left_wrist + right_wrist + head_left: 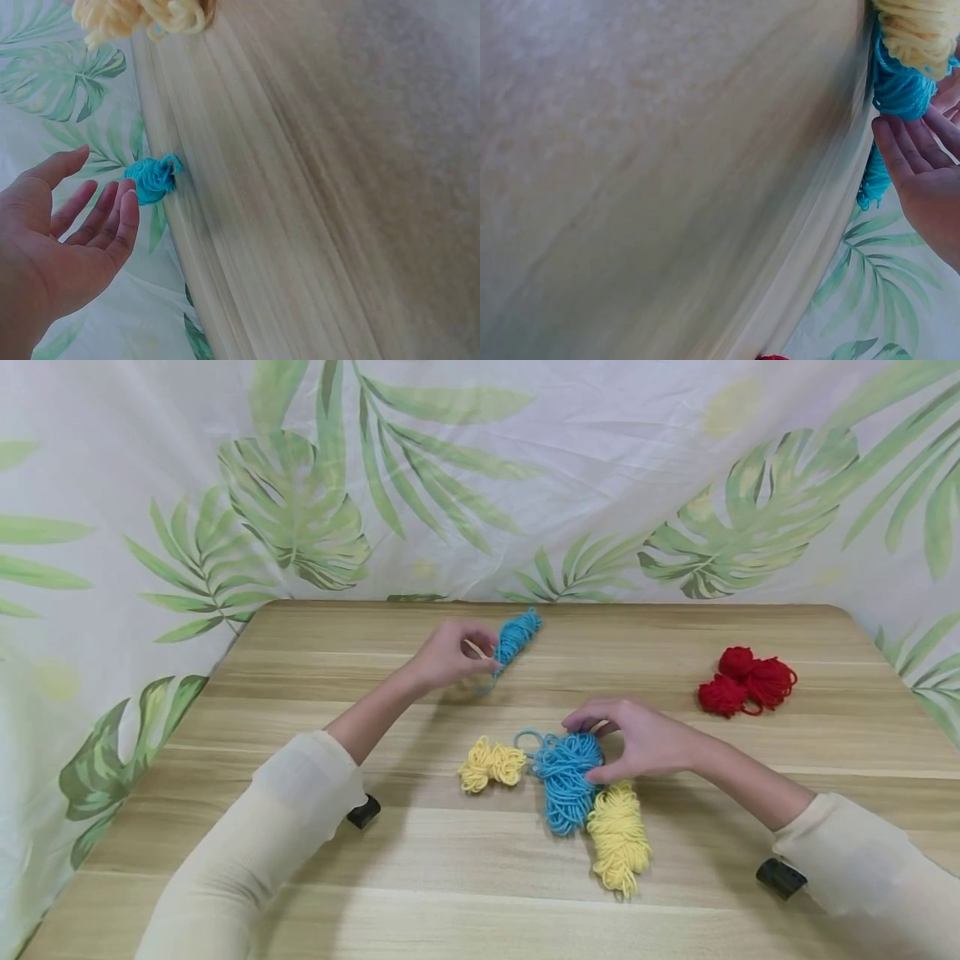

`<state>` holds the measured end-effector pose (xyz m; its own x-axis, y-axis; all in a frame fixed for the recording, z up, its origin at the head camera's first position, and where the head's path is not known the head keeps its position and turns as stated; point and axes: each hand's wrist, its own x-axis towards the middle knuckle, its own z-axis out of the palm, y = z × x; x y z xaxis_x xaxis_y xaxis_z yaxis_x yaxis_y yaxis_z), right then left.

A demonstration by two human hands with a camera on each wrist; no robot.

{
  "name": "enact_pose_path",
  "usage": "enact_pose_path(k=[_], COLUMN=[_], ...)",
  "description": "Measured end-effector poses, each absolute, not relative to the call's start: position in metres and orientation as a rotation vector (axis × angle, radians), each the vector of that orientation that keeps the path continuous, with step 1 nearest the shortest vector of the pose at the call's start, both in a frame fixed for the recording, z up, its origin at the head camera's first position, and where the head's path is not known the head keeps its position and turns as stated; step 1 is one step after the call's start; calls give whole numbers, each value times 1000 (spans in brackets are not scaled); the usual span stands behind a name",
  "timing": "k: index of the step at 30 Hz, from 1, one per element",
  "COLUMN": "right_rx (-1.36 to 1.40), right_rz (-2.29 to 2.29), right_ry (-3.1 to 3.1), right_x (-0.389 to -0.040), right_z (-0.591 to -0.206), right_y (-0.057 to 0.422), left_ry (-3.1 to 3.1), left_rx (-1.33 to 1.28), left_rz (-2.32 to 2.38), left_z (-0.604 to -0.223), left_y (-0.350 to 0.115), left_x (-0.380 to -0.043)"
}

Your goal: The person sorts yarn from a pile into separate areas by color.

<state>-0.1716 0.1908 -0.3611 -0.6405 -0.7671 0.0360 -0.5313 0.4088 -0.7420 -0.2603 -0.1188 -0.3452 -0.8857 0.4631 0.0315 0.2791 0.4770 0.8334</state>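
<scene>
Beside the lower end of a small blue yarn bundle (pixel 517 637) near the table's back edge is my left hand (pixel 457 653). In the left wrist view its fingers are loosely spread, with the fingertips overlapping that bundle. My right hand (pixel 637 739) reaches over the upper right of a larger blue yarn skein (pixel 566 785), thumb and fingertips at its sides. The right wrist view shows those fingers nearly straight along the blue skein (pixel 900 86). A yellow skein (pixel 618 839) lies against the blue one's lower right. A small yellow bundle (pixel 491 764), pinched at its middle, lies to the left.
Red yarn bundles (pixel 750 681) lie in a cluster at the right of the wooden table (pixel 450 877). A leaf-printed cloth (pixel 465 477) hangs behind the table. Black pieces (pixel 363 812) show under both sleeves.
</scene>
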Motion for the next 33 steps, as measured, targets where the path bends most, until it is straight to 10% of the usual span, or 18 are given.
enact_pose_path(k=[33], right_rx=[-1000], right_rz=[-1144], right_ry=[2327], right_x=[-172], right_z=[-366], right_y=[186], left_ry=[2452], left_rx=[720], left_rz=[1329], left_z=[-340], left_y=[-124], left_x=[-240])
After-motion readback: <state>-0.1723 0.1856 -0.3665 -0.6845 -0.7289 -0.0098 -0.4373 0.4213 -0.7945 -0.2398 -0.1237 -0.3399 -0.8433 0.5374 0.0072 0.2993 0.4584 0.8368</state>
